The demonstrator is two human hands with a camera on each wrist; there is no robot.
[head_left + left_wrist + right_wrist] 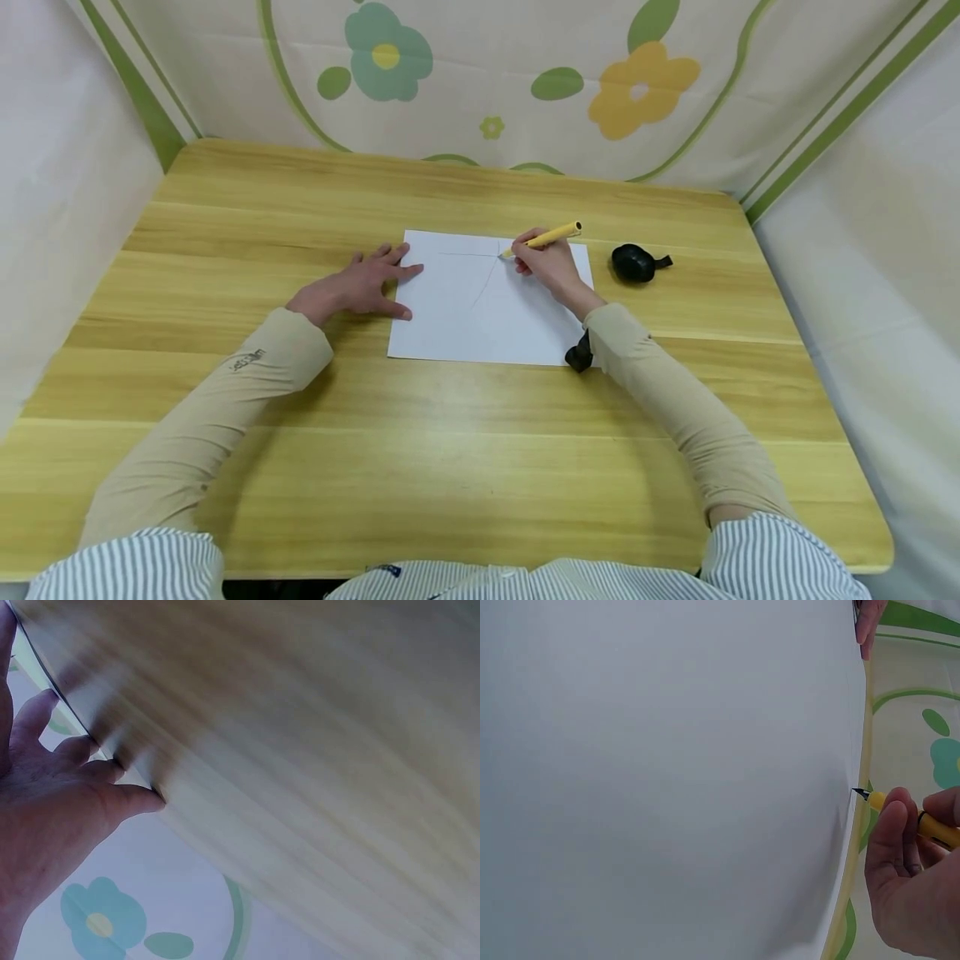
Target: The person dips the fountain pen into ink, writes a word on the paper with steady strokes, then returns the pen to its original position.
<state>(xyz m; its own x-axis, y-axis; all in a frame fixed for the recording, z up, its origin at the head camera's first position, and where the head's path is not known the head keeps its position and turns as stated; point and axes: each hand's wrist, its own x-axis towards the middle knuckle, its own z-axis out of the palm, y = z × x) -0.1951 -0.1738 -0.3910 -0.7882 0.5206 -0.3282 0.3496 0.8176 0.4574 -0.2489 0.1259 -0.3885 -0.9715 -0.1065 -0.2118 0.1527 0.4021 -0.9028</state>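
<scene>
Right hand pinches slim yellow pen, slanting toward wooden table's right edge; left hand, splayed, touches white paper.

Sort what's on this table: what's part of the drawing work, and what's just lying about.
In the work:
- yellow pen, held in the right hand
- white paper with thin lines, left hand at its edge

Apparently just lying about:
- rounded black object, beyond the paper
- second black object, partly hidden by the right sleeve
</scene>
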